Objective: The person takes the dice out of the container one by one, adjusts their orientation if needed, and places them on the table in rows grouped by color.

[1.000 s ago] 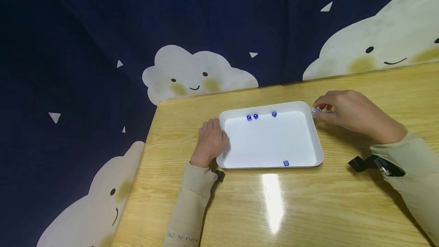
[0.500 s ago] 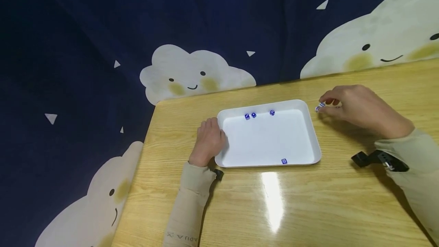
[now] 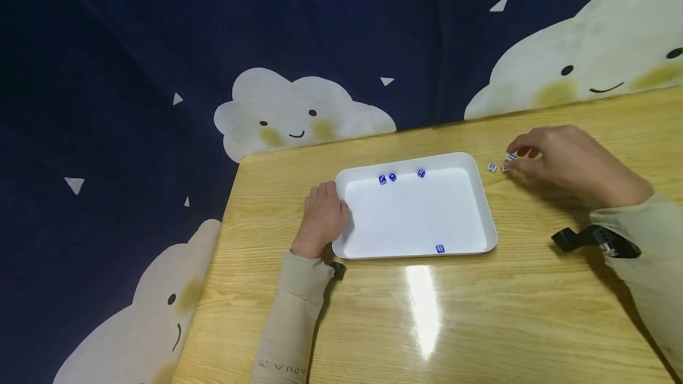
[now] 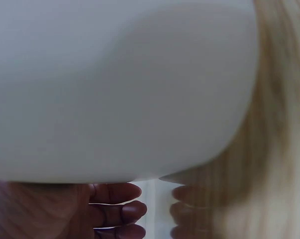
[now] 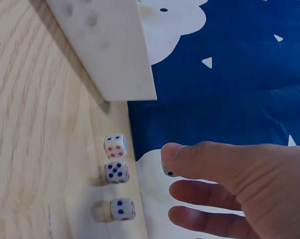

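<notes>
A white tray [image 3: 482,206] lies on the wooden table and holds several blue dice: three by its far wall [image 3: 392,177] and one at its near rim [image 3: 440,248]. My left hand [image 3: 322,218] rests on the table with its fingers [image 4: 115,209] curled against the tray's left rim [image 4: 140,99]. To the right of the tray's far corner, my right hand [image 3: 513,156] pinches a white die [image 5: 167,171] between thumb and fingers just above the table. Three more white dice [image 5: 117,172] lie in a row below it, and two of them [image 3: 492,168] show in the head view.
The table's far edge [image 3: 373,138] runs just behind the tray, against a dark blue curtain with cloud faces. A black strap [image 3: 573,237] lies on the table by my right sleeve. Bare wood stretches in front of the tray.
My right hand has drawn back to the right from the tray's far corner, holding one die, and uncovered the dice on the table. The left hand has stayed put.
</notes>
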The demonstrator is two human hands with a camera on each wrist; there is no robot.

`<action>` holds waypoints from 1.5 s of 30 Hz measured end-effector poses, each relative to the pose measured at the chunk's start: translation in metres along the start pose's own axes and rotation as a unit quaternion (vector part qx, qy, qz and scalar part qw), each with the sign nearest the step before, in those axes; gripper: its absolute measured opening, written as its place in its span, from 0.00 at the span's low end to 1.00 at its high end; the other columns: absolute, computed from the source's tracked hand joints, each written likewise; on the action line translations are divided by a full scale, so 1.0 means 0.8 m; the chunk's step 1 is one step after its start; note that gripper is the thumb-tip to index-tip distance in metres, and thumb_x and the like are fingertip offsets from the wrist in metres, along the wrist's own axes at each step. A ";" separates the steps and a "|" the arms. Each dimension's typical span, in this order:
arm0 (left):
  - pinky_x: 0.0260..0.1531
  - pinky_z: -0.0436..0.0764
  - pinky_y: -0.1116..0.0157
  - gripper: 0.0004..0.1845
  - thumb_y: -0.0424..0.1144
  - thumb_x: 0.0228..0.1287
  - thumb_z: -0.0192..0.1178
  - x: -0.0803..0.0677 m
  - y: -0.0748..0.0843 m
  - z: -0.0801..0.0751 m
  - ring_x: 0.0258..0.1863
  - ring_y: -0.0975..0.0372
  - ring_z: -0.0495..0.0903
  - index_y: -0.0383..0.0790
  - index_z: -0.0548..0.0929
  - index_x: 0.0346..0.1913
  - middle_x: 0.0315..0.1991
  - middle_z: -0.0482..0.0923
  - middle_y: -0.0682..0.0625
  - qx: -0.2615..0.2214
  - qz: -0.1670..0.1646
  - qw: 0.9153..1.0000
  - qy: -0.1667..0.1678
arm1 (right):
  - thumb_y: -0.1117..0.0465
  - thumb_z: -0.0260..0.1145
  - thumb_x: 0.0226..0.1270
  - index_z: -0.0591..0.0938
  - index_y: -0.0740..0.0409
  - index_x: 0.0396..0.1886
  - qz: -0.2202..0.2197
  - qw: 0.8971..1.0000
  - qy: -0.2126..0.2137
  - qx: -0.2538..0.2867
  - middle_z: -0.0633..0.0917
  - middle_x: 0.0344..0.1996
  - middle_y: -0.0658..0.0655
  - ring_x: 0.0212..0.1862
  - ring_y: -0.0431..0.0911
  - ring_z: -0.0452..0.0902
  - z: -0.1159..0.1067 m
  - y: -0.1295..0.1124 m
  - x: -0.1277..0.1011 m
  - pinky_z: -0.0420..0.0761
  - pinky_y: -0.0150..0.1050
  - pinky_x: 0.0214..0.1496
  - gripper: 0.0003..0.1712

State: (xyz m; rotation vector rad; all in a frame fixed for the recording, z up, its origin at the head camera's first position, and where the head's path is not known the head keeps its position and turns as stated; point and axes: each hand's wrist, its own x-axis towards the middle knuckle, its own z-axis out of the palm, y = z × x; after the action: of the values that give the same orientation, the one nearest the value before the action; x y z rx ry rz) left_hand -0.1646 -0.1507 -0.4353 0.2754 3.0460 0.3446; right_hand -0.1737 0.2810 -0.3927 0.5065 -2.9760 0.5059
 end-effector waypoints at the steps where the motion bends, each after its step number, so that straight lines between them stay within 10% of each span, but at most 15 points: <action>1: 0.48 0.70 0.53 0.19 0.38 0.73 0.42 0.000 0.000 0.000 0.44 0.46 0.68 0.27 0.70 0.58 0.46 0.73 0.37 0.000 0.000 1.000 0.001 | 0.55 0.75 0.63 0.90 0.59 0.46 0.000 1.000 0.000 -0.001 0.91 0.37 0.58 0.40 0.52 0.87 0.000 0.001 0.000 0.82 0.56 0.45 0.15; 45: 0.47 0.70 0.53 0.20 0.39 0.74 0.43 0.002 -0.001 0.003 0.45 0.46 0.69 0.28 0.70 0.59 0.46 0.74 0.37 0.004 -0.005 1.000 0.000 | 0.60 0.73 0.64 0.90 0.58 0.47 0.065 0.994 -0.081 -0.009 0.91 0.40 0.64 0.42 0.57 0.86 0.002 0.047 -0.005 0.80 0.58 0.45 0.13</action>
State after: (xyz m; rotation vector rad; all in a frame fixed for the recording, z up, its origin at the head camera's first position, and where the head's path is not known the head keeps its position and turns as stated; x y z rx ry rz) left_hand -0.1663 -0.1508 -0.4376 0.2595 3.0491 0.3307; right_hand -0.1826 0.3157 -0.4060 0.3696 -3.1829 0.4678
